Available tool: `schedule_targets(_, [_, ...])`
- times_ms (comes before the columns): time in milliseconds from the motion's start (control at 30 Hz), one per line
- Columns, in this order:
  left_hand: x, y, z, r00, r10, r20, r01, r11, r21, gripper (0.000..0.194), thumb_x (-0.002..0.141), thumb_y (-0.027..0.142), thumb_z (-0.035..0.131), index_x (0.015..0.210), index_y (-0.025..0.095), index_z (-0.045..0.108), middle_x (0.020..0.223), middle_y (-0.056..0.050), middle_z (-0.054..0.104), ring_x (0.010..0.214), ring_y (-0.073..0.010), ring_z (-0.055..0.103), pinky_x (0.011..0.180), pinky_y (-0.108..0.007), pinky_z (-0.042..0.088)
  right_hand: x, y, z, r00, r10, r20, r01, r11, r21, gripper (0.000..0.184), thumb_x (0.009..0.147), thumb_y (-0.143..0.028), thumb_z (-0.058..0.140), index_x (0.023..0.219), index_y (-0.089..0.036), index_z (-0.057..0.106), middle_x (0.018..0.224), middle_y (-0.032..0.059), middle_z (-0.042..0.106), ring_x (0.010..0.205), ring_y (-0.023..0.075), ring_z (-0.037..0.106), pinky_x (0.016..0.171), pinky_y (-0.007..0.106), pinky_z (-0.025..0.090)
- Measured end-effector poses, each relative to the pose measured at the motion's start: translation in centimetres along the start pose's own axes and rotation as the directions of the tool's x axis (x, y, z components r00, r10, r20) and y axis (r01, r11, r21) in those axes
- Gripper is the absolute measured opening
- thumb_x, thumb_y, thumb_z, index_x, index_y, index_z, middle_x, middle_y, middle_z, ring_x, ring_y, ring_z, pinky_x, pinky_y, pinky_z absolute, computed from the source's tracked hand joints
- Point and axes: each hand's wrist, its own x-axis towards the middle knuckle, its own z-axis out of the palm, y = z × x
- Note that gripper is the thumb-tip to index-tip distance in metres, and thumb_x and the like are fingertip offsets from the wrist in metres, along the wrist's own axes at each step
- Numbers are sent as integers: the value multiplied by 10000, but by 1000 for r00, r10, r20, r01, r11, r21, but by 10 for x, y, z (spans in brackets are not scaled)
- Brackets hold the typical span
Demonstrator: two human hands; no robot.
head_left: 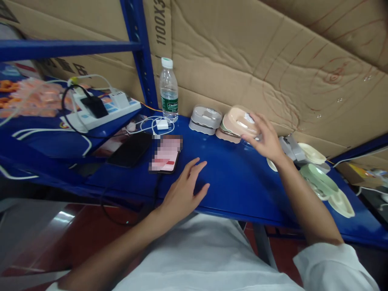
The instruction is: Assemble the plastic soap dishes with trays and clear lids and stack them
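My right hand (264, 138) rests its fingers on the right end of a pink plastic soap box (238, 123), which sits tilted on the blue shelf (236, 182) near the cardboard wall. A grey soap box (205, 119) stands just left of the pink one. My left hand (184, 192) lies flat on the shelf's front part, fingers stretched out, holding nothing. A phone with a lit screen (165, 154) lies just left of that hand.
A water bottle (169, 91) stands behind the phone. A dark phone (131, 149), white charger cables (151, 124) and a power strip (100, 110) are at the left. Green and cream soap box parts (324, 184) lie at the right. Cardboard sheets (257, 60) back the shelf.
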Motion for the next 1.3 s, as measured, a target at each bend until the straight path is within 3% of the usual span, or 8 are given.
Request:
schedule_targets(267, [-4,-5,6,1000,20,-16,-20,1000,7,408,1036,290,623,1442,287,581,1695,-119,411,1412,-319,622,1052,-488,642,120,3,76,989,-63,132,50,994,95,862,950,-689,634,1629,-179,483,1681,192,466,1570,355,427,1307,555,330])
schedule_targets(400, [-4,-7,8,999,42,-24,-41,999,16,371,1038,276,618,1409,281,609,1688,-119,424,1415,-326,618,1069,-490,636,134,6,91,979,-28,200,20,999,43,850,951,-621,659,1665,-218,436,1722,186,408,1595,396,387,1282,620,341])
schedule_targets(600, [-4,-5,6,999,41,-12,-41,999,28,371,1040,281,616,1411,280,609,1693,-116,416,1430,-332,604,1061,-506,640,131,2,86,986,-64,157,81,991,-106,861,962,-548,653,1692,-192,367,1739,205,357,1604,445,327,1260,688,320])
schedule_targets(800, [-5,-6,6,999,37,-11,-37,999,40,362,1045,289,609,1406,273,619,1685,-121,430,1417,-331,615,1064,-509,638,80,-10,51,984,-155,86,167,973,-159,720,1055,-541,496,1677,-201,371,1707,178,425,1572,399,389,1254,637,344])
schedule_targets(967, [-4,-5,5,995,95,13,-96,994,52,335,1057,292,593,1387,248,630,1660,-133,463,1486,-327,555,1151,-509,579,-24,35,3,990,139,29,-128,961,-246,656,1057,-460,467,1647,-174,423,1449,181,686,1334,382,641,1134,590,489])
schedule_targets(1100, [-3,-6,4,995,103,17,-104,992,77,317,1062,297,583,1370,246,640,1644,-135,485,1464,-322,576,1147,-513,581,-86,70,-13,883,469,26,-437,840,-320,486,1027,-390,479,1401,-157,684,1169,156,804,1105,354,752,975,493,581])
schedule_targets(1200, [-3,-6,2,993,113,27,-115,989,91,310,1063,310,588,1359,242,650,1628,-134,501,1454,-321,586,1151,-510,577,-99,69,-17,810,587,8,-529,736,-422,433,1043,-417,479,1314,-208,745,1115,137,816,1057,343,763,902,449,579])
schedule_targets(1300, [-2,-5,0,992,125,31,-127,988,89,288,1065,310,587,1332,233,661,1605,-137,524,1451,-316,589,1158,-501,572,-97,61,-22,757,651,-53,-573,622,-534,491,1064,-473,461,1391,-205,710,1246,191,779,1184,388,722,980,495,534])
